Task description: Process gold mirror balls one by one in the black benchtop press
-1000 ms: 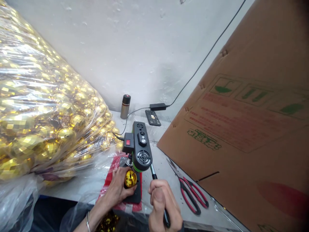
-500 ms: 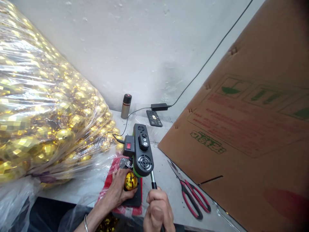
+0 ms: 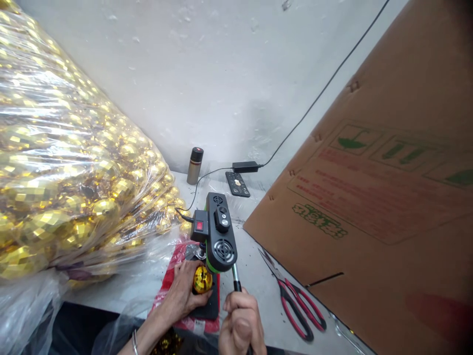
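My left hand curls around a shiny gold faceted ball, thumb at its near side and fingers at the far side. The ball sits at the black base of a small black-and-green machine with round vents and a red switch. In my right hand is a lever handle with a metal shaft and black grip, which reaches up to the machine's side. The machine's head hides the far part of the base and some of the ball's surroundings.
A plastic bag of gold balls fills the left. Red-handled scissors lie beside a large cardboard box on the right. Behind stand a bottle, a power adapter and a phone. Red plastic lies beneath the machine.
The view has shifted slightly, so everything appears a little lower and to the right. Both hands keep their grips on the ball and the lever handle.
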`<control>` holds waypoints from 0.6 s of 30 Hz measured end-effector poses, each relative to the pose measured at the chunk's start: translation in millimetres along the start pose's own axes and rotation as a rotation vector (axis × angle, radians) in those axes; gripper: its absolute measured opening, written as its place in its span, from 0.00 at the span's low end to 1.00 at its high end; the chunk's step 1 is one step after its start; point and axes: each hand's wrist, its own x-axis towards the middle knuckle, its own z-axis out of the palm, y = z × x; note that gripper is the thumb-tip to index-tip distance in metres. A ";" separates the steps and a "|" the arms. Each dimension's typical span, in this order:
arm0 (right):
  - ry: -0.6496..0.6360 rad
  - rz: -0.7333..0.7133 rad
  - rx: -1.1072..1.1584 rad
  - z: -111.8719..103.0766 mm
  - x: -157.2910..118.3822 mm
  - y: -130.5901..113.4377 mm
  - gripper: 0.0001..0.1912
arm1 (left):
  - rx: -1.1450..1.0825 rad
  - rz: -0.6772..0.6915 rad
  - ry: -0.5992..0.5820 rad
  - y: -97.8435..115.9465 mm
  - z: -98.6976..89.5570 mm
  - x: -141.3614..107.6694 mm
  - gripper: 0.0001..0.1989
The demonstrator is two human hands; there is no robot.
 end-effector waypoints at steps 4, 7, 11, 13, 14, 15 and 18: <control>-0.029 0.016 -0.007 -2.6 -1.8 -0.9 0.21 | -0.008 0.029 0.031 0.8 -0.8 -0.2 0.18; -0.037 0.002 -0.015 -4.4 -2.4 0.0 0.21 | -0.010 0.020 0.042 -1.0 -0.2 -0.1 0.18; -0.009 -0.020 -0.006 -3.2 -1.8 3.3 0.22 | -0.007 0.010 0.035 -6.6 4.3 0.8 0.22; -0.003 -0.023 0.009 -1.4 -2.0 5.1 0.22 | -0.008 0.016 0.037 -9.4 7.7 1.1 0.25; 0.003 -0.021 0.018 -0.2 -2.5 5.8 0.22 | -0.007 0.019 0.038 -10.4 9.3 1.2 0.26; 0.007 -0.025 0.028 0.9 -3.3 6.5 0.22 | -0.007 0.020 0.039 -11.1 10.7 1.3 0.26; 0.033 -0.028 0.045 3.3 -6.0 7.9 0.22 | -0.012 0.006 0.040 -11.1 12.1 1.4 0.26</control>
